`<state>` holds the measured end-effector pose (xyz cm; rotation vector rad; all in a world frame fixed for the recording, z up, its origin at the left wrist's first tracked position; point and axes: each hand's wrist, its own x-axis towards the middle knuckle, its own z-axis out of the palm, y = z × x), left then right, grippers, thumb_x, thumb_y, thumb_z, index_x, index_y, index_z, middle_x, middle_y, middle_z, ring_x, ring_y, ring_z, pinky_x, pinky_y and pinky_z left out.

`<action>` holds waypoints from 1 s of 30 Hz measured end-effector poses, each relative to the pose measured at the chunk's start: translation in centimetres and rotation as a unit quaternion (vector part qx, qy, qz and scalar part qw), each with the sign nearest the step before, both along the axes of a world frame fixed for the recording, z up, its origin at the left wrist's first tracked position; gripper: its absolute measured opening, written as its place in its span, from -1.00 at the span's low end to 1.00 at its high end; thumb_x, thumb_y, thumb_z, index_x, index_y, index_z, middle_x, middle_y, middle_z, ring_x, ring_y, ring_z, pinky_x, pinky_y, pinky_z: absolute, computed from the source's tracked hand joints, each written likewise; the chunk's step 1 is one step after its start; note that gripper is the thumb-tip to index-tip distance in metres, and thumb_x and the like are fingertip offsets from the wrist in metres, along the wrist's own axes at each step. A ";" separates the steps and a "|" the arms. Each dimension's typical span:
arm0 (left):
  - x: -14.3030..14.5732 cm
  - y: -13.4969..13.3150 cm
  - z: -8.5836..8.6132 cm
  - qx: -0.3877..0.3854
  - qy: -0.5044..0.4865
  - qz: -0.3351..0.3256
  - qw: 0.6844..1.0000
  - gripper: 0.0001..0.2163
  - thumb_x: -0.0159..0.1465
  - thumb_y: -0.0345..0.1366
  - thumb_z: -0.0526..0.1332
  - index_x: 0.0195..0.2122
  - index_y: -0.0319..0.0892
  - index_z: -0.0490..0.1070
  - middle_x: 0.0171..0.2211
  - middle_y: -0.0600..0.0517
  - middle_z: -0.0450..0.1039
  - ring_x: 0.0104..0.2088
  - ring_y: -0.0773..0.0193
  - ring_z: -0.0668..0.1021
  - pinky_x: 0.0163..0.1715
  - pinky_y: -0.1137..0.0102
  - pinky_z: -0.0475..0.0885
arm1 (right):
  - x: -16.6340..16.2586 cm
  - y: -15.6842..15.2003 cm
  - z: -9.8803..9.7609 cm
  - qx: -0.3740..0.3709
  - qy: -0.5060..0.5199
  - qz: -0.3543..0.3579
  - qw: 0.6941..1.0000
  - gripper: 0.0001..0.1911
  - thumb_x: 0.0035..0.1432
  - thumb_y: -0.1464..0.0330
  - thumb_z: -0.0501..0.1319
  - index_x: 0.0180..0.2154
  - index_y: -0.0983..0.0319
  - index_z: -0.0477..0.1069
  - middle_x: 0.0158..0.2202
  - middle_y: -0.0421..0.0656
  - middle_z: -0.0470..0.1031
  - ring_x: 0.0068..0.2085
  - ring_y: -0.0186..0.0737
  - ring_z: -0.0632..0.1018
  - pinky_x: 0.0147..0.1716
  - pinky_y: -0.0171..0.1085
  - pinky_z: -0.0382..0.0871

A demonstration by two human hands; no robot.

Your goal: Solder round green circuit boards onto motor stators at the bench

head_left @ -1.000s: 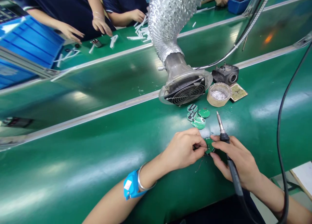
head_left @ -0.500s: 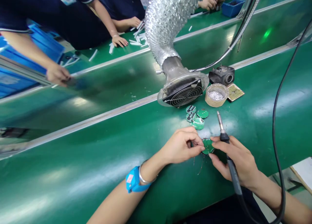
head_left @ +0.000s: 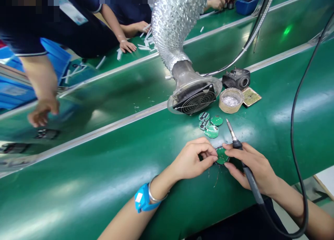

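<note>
A round green circuit board lies between my two hands, with thin wires hanging below it. My left hand is closed, thumb and fingers pinching the board's left edge. It wears a blue wrist strap and a metal bangle. Lodged in my right hand is a soldering iron, its bare tip pointing up and away from the board. The thumb and forefinger of that same hand touch the board's right edge. Several more round circuit boards lie just beyond my hands.
A fume extractor fan on a silver duct hangs over the bench. Behind the boards stand a round tub, a square sponge tray and a black iron stand. The iron's cable loops at right. Co-workers' hands work across the conveyor.
The soldering iron's tip has swung slightly left. Both my hands stay at the board. A co-worker's hand at left has moved down and left over dark parts on the conveyor.
</note>
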<state>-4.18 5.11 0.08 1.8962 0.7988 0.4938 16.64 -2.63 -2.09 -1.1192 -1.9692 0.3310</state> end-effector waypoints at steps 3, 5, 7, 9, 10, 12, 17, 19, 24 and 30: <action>0.1 -0.1 0.2 0.071 0.009 -0.028 0.997 -0.95 0.21 -0.43 0.23 -0.38 -0.24 0.48 -0.43 0.04 0.39 -0.43 0.37 0.45 -0.41 0.49 0.37 | -0.1 0.0 0.1 -0.004 -0.006 -0.001 1.000 -0.59 0.15 0.55 0.21 0.04 0.21 0.31 -0.06 -0.02 0.56 -0.14 -0.14 0.58 -0.13 -0.14 0.54; 0.4 -0.3 0.4 0.108 0.037 -0.040 0.993 -0.94 0.21 -0.44 0.21 -0.37 -0.23 0.47 -0.41 0.03 0.41 -0.40 0.34 0.46 -0.39 0.46 0.37 | -0.2 0.1 0.1 -0.009 -0.010 0.000 1.000 -0.59 0.16 0.55 0.19 0.05 0.20 0.31 -0.06 -0.04 0.55 -0.14 -0.14 0.57 -0.14 -0.14 0.54; 0.7 -0.6 0.8 0.129 0.075 -0.045 0.988 -0.93 0.20 -0.46 0.20 -0.37 -0.22 0.47 -0.39 0.02 0.42 -0.39 0.32 0.47 -0.37 0.44 0.37 | -0.2 0.1 0.1 -0.015 -0.010 0.006 1.000 -0.58 0.16 0.56 0.18 0.05 0.20 0.31 -0.05 -0.04 0.55 -0.14 -0.15 0.57 -0.14 -0.14 0.54; 1.0 -0.9 1.1 0.129 0.101 -0.034 0.986 -0.92 0.18 -0.47 0.20 -0.38 -0.21 0.47 -0.40 0.03 0.42 -0.41 0.33 0.47 -0.39 0.44 0.35 | -0.2 0.2 0.1 -0.020 -0.006 0.005 1.000 -0.59 0.16 0.56 0.18 0.05 0.20 0.31 -0.04 -0.04 0.55 -0.15 -0.15 0.57 -0.15 -0.15 0.55; 1.1 -1.1 1.1 0.124 0.105 -0.024 0.986 -0.92 0.18 -0.47 0.20 -0.39 -0.20 0.47 -0.41 0.04 0.42 -0.42 0.34 0.46 -0.41 0.45 0.34 | -0.1 0.3 0.1 -0.021 -0.002 0.004 1.000 -0.59 0.17 0.55 0.19 0.05 0.20 0.32 -0.04 -0.04 0.55 -0.15 -0.15 0.58 -0.16 -0.15 0.55; 1.3 -1.4 1.0 0.106 0.095 0.005 0.990 -0.92 0.18 -0.47 0.21 -0.39 -0.19 0.48 -0.43 0.06 0.41 -0.45 0.37 0.46 -0.44 0.48 0.34 | 0.1 0.1 0.3 -0.021 0.010 -0.001 1.000 -0.60 0.17 0.54 0.19 0.05 0.20 0.33 -0.01 -0.03 0.54 -0.13 -0.13 0.58 -0.15 -0.15 0.55; 1.3 -1.9 0.0 0.059 0.050 0.075 0.994 -0.94 0.17 -0.46 0.25 -0.40 -0.21 0.50 -0.47 0.07 0.40 -0.48 0.40 0.46 -0.48 0.52 0.37 | 1.0 -1.4 1.7 -0.048 0.029 -0.032 0.998 -0.53 0.21 0.59 0.10 0.13 0.18 0.32 0.00 -0.08 0.54 -0.06 -0.17 0.58 -0.09 -0.23 0.53; 1.2 -2.0 -0.2 0.045 0.037 0.084 0.995 -0.96 0.16 -0.45 0.26 -0.39 -0.23 0.50 -0.46 0.05 0.41 -0.49 0.41 0.46 -0.48 0.52 0.40 | 1.5 -2.3 2.4 -0.062 0.032 -0.043 0.997 -0.47 0.22 0.59 0.10 0.20 0.17 0.26 -0.06 -0.11 0.57 -0.10 -0.19 0.59 -0.13 -0.26 0.54; 1.0 -1.8 -0.2 0.045 0.000 0.063 0.997 -0.96 0.15 -0.46 0.25 -0.39 -0.26 0.48 -0.43 0.02 0.43 -0.48 0.40 0.49 -0.44 0.49 0.45 | 2.3 -3.9 4.1 -0.047 -0.006 -0.038 0.998 -0.47 0.21 0.50 0.15 0.22 0.21 0.26 -0.27 -0.10 0.53 -0.30 -0.19 0.56 -0.38 -0.25 0.50; 1.0 -1.5 0.2 0.039 0.033 0.033 0.998 -0.95 0.16 -0.46 0.24 -0.40 -0.24 0.49 -0.45 0.05 0.40 -0.48 0.40 0.46 -0.45 0.50 0.40 | 1.8 -4.4 5.2 -0.007 -0.033 -0.046 0.998 -0.65 0.16 0.52 0.12 0.00 0.31 0.42 -0.29 -0.04 0.50 -0.31 -0.16 0.54 -0.40 -0.20 0.45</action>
